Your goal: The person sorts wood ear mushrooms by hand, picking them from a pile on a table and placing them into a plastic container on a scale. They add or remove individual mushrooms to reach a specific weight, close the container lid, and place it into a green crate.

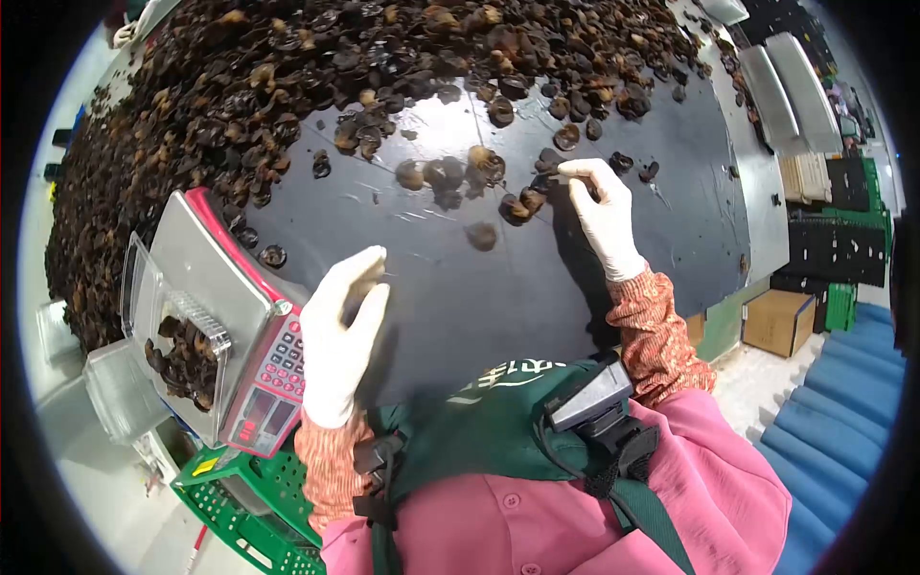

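Left hand [337, 335] flanks one scale [244, 297], right hand [606, 213] one dark piece [549, 161].

The scale [240, 278] and crates [216, 494] suggest a packing workshop.

Tabletop [460, 316]: heap of pieces [287, 86] spread along far edge and down left edge. Loose pieces [486, 166] between heap and middle, a few nearer right edge. Scale [278, 359] at near-left corner; container [206, 324] on its pan [216, 251], smaller batch [187, 369] inside. Crate [259, 494] lower, off near-left corner. Trays [788, 94] by right edge, toward far-right corner. Box [778, 322] beyond near-right corner, below tabletop level.
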`<state>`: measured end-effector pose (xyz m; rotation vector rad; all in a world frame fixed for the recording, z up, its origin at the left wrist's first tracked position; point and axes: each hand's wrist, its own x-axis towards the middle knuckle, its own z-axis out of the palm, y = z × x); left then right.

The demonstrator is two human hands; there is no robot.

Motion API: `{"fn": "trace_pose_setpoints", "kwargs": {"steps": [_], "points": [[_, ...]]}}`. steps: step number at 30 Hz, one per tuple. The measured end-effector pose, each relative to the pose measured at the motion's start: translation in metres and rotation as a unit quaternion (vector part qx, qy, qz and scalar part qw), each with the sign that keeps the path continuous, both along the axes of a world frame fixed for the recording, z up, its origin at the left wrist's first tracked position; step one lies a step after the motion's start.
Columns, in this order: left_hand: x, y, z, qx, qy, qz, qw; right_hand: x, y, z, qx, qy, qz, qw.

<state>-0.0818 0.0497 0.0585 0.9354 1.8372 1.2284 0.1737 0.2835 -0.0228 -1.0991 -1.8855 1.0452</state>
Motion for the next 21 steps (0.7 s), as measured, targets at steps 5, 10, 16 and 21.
{"fn": "trace_pose_setpoints", "kwargs": {"steps": [5, 10, 16, 21], "points": [[0.001, 0.067, -0.055, 0.066, 0.32, -0.049, 0.944, 0.005, 0.001, 0.007, 0.036, -0.041, 0.028, 0.998], [0.007, 0.12, -0.066, 0.014, 0.419, -0.127, 0.899, -0.005, 0.009, 0.009, 0.028, -0.022, 0.031, 0.999], [0.009, 0.119, -0.089, 0.052, 0.384, -0.076, 0.919, -0.046, 0.014, 0.01, 0.186, -0.09, 0.085, 0.975], [0.003, 0.12, -0.09, 0.074, 0.343, -0.074, 0.933, -0.092, 0.028, 0.002, 0.272, -0.191, 0.15, 0.931]]}}
